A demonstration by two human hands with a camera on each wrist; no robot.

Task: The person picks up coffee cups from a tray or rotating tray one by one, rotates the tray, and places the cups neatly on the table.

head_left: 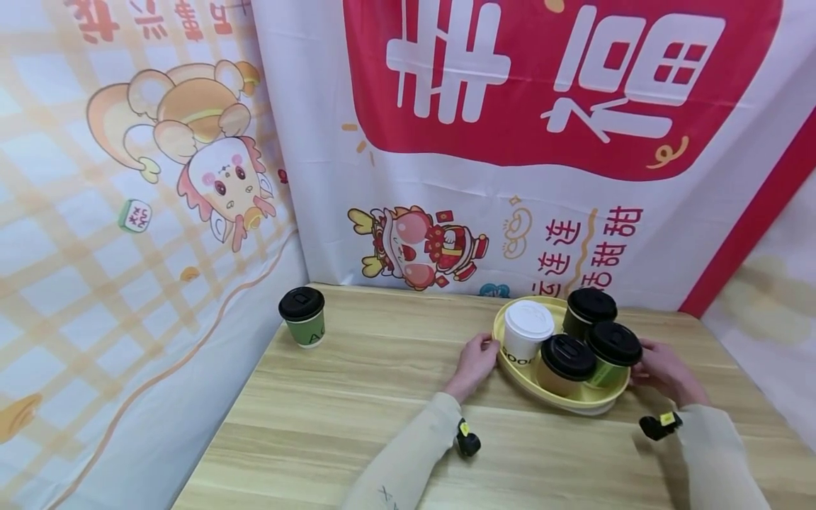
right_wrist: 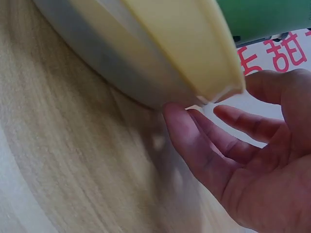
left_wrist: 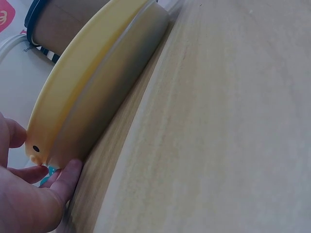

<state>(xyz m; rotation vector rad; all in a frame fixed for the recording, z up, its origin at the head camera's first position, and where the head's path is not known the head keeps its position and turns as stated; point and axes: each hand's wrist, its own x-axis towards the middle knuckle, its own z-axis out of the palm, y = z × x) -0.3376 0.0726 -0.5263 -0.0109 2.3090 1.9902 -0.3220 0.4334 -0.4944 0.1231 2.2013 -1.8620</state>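
Note:
A yellow oval tray [head_left: 538, 394] with a grey-white base carries several lidded paper cups. My left hand [head_left: 474, 367] grips its left end, and in the left wrist view the fingers [left_wrist: 73, 171] reach to its underside. At the right end my right hand [head_left: 666, 372] holds the tray, fingers [right_wrist: 177, 119] low against the base and the thumb at the rim. On the tray stand a white cup [head_left: 528, 327] with a white lid, a brown cup [head_left: 561, 379], a green cup [head_left: 608, 372] and a dark cup [head_left: 589, 312], these three black-lidded.
Another green cup [head_left: 306, 329] with a black lid stands alone at the far left of the wooden table [head_left: 382, 354]. Printed cloths hang behind the table [head_left: 408, 170] and along its left side [head_left: 127, 283].

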